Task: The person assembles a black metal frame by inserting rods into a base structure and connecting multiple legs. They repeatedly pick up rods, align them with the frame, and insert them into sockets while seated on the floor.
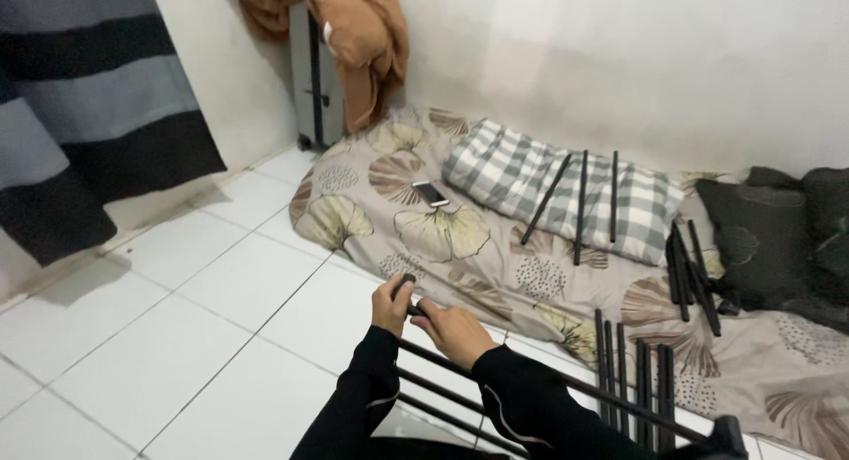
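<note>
Head camera looks down at two black-sleeved arms reaching out over a white tiled floor (195, 336) toward a thin mattress (460, 248) covered in a beige sheet with large leaf prints. The left hand (390, 305) is curled shut around a small black fitting (405, 283) at the near end of a black metal rod (566, 382), the thumb pressed over the top. The right hand (453, 329) lies just beside it, fingers bent and closed over the same rod a little farther along, so both hands touch at the joint. That rod runs from the mattress edge down toward the lower right, with two more parallel black bars beneath it forming part of a frame.

On the mattress, a smartphone (431, 194) lies flat near its middle. A grey-and-white checked pillow (531, 181) sits at the wall side of the mattress, with three loose black rods (581, 203) resting across it. More black rods lie in a bundle (692, 274) just beside a dark patterned pillow (778, 239) at the mattress's right end, and another row of rods (632, 371) lies on the mattress's near edge. Beyond the mattress's far corner stands a grey suitcase (317, 80) draped with a brown cloth (354, 35).
</note>
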